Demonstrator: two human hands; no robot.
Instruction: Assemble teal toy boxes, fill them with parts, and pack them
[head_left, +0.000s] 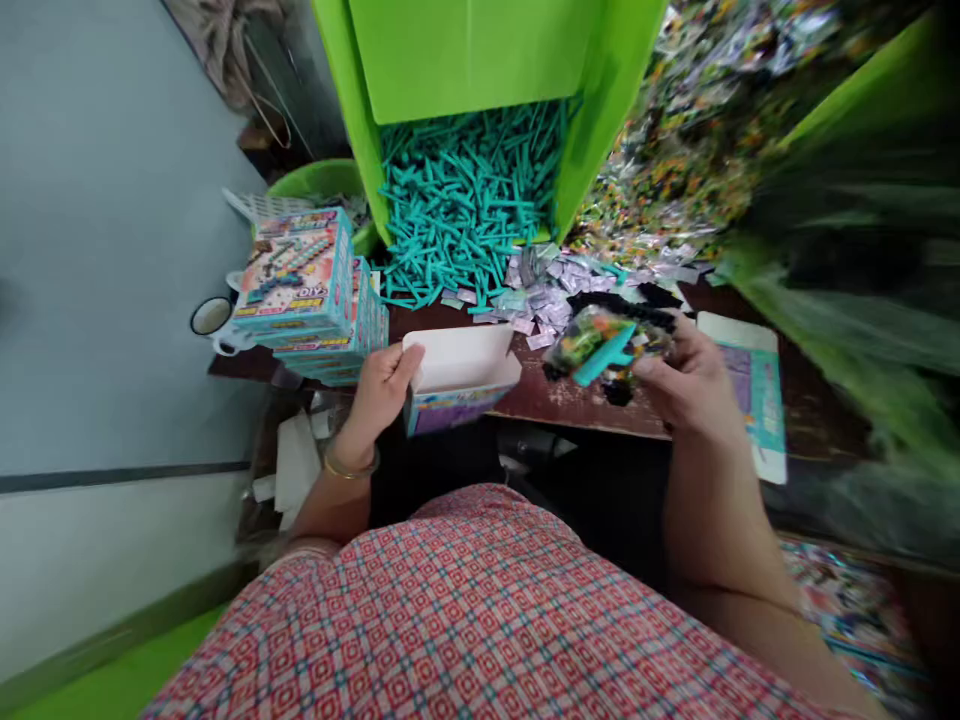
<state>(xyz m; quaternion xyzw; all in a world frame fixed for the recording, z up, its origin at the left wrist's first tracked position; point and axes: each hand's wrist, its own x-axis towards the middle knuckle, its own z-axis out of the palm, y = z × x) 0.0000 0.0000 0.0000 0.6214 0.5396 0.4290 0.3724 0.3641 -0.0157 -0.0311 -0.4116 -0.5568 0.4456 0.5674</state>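
My left hand [384, 393] grips the left side of an open small box [465, 385], white inside with a purple and teal outside, held at the table's front edge. To the right of the box, my right hand [694, 385] holds a clear packet [589, 338] of colourful pieces, together with a teal plastic piece [604, 354] and something black. The packet and the box are apart. Behind them lie scattered small silvery-lilac packets [551, 300]. A flattened box [754, 390] rests on the table beside my right hand.
Printed boxes [300, 275] are stacked at the left, near a white mug [212, 318]. A green bin [469, 60] spills many teal pieces [465, 200] at the back. Colourful packets [667, 190] are heaped at the back right, beside translucent plastic sheeting [862, 300].
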